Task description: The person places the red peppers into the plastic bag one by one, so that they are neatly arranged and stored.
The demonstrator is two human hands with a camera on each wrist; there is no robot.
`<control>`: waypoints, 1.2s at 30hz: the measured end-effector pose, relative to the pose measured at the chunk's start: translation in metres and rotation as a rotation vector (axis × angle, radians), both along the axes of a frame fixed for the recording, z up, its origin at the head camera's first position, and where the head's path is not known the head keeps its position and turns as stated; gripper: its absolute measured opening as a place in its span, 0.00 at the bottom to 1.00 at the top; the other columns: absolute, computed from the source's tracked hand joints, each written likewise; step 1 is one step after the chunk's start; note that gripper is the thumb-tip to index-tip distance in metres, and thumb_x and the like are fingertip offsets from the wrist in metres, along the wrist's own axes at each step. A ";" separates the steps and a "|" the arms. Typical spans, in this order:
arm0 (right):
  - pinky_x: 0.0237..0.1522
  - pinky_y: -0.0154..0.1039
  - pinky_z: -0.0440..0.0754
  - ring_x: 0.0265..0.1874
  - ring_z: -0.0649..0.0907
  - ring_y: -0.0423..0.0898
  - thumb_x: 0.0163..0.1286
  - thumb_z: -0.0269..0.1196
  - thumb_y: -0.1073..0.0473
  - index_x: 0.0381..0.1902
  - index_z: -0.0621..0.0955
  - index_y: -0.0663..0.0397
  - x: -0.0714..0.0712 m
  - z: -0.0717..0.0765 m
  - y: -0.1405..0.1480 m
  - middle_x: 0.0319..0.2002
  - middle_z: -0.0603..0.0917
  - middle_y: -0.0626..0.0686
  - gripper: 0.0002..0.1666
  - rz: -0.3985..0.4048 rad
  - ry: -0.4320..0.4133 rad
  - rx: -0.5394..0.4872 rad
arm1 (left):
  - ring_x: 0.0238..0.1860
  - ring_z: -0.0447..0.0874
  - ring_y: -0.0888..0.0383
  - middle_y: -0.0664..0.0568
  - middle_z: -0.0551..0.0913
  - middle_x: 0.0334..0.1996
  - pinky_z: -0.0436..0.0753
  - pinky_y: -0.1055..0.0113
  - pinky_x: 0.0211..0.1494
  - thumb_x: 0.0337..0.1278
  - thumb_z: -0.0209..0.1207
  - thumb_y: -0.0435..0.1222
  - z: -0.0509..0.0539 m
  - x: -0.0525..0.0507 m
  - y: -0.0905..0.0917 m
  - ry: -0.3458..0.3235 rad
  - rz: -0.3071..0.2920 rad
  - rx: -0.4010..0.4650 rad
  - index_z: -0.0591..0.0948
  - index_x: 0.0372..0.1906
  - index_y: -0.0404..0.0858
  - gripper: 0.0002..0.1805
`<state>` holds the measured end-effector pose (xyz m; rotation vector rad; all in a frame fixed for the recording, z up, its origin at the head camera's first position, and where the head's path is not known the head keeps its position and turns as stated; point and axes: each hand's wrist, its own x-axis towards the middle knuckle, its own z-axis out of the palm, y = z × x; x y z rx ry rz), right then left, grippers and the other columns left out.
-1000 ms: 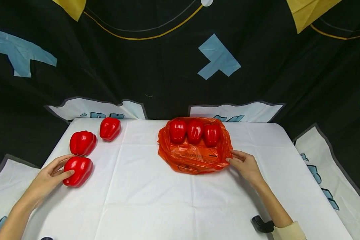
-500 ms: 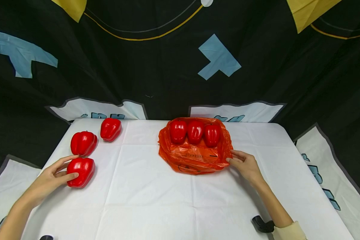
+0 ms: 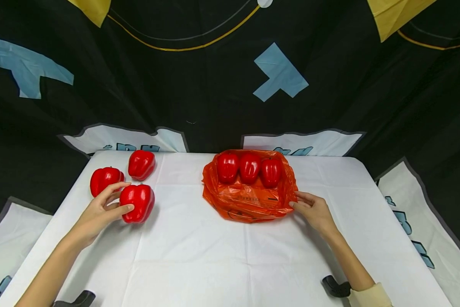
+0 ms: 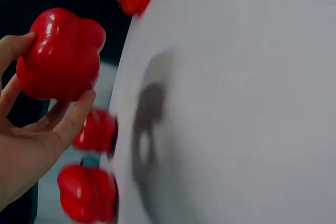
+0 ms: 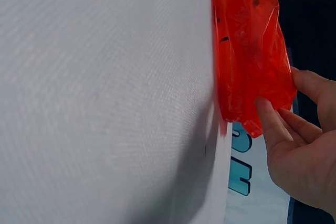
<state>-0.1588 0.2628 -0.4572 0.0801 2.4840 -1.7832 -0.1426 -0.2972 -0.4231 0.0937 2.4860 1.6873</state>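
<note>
In the head view the left hand (image 3: 96, 218) holds a red bell pepper (image 3: 138, 203) between thumb and fingers. The left wrist view shows that pepper (image 4: 62, 56) raised off the white cloth, its shadow apart from it. My right hand (image 3: 316, 214) pinches the right rim of an orange plastic bag (image 3: 249, 204). Three red peppers (image 3: 249, 168) lie side by side in the open bag, toward its back. Seen from the right wrist, the thumb and fingers of the right hand (image 5: 302, 145) are on the bag's edge (image 5: 252, 61).
Two more red peppers, one at the left (image 3: 104, 180) and one near the back edge (image 3: 141, 165), rest on the white-covered table (image 3: 199, 256). A dark printed cloth (image 3: 199, 98) hangs behind. Black straps are at both wrists.
The left hand has lifted its pepper and carried it right and slightly back, from beside the left pepper. The right hand and the bag have stayed in place.
</note>
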 end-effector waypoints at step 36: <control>0.47 0.28 0.81 0.54 0.83 0.54 0.68 0.67 0.62 0.65 0.72 0.73 0.001 -0.007 0.001 0.56 0.80 0.69 0.32 -0.006 0.017 0.016 | 0.62 0.70 0.47 0.46 0.71 0.64 0.84 0.54 0.52 0.55 0.70 0.38 0.004 -0.054 0.273 0.195 -0.189 0.094 0.67 0.66 0.49 0.35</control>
